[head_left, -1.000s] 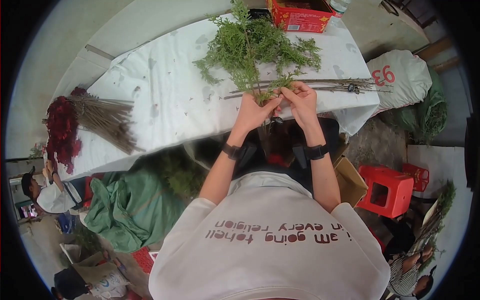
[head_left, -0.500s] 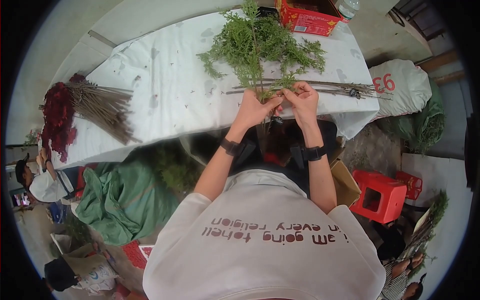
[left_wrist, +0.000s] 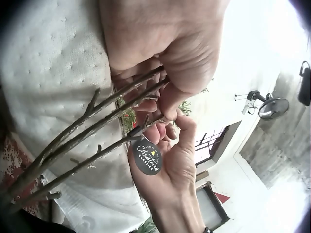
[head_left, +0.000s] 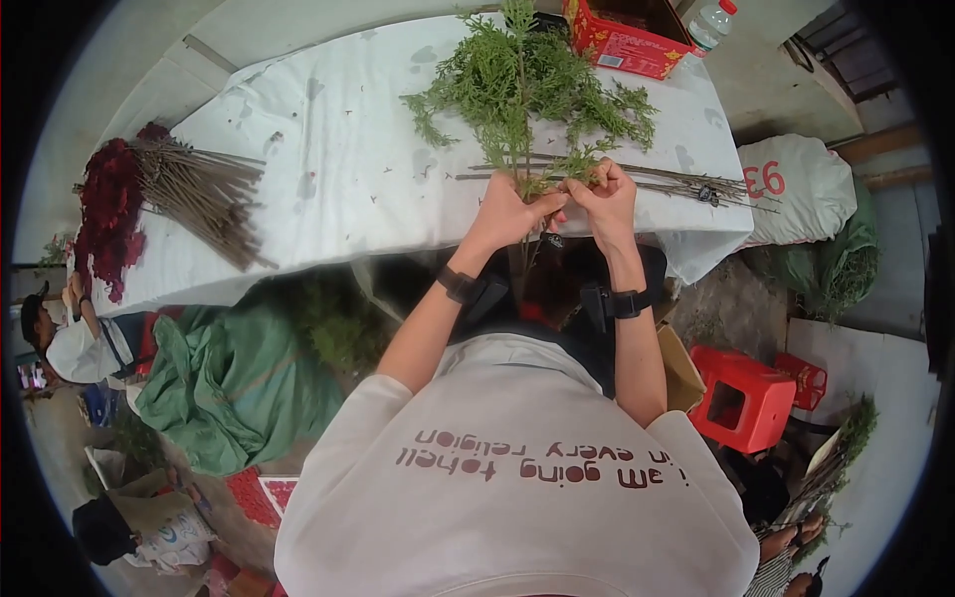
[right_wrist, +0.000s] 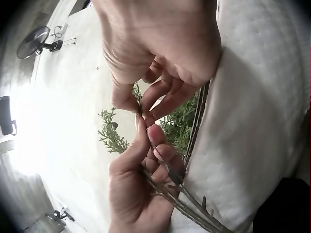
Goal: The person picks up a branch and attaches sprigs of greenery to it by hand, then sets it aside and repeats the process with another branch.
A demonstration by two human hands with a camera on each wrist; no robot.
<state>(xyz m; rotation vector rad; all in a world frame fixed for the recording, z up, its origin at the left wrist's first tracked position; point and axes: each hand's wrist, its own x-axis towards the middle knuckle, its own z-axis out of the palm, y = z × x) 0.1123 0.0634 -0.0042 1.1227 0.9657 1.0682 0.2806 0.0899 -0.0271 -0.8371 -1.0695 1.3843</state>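
In the head view my left hand (head_left: 509, 213) grips a branched woody stem with green evergreen foliage (head_left: 512, 139) above it. The left wrist view shows bare lower stems (left_wrist: 104, 114) running out of that palm. A round dark "Christmas Classics" tag (left_wrist: 146, 158) hangs from one thin branch. My right hand (head_left: 605, 206) is close beside the left, its thumb and fingers pinching a thin twig of the branch. In the right wrist view the fingertips of both hands meet there, near a small green sprig (right_wrist: 112, 133).
Several bare-looking stems (head_left: 662, 184) with a dark tag lie across the white-covered table (head_left: 338, 199). A red box (head_left: 632, 45) and a bottle (head_left: 711, 28) stand at the back. Dark red stems (head_left: 109, 214) lie at left. A red stool (head_left: 744, 393) stands at right. Other people are at the edges.
The head view has turned a little, so the table's contents sit further right in it. Both hands keep almost the same place and hold on the branch, with small finger movements.
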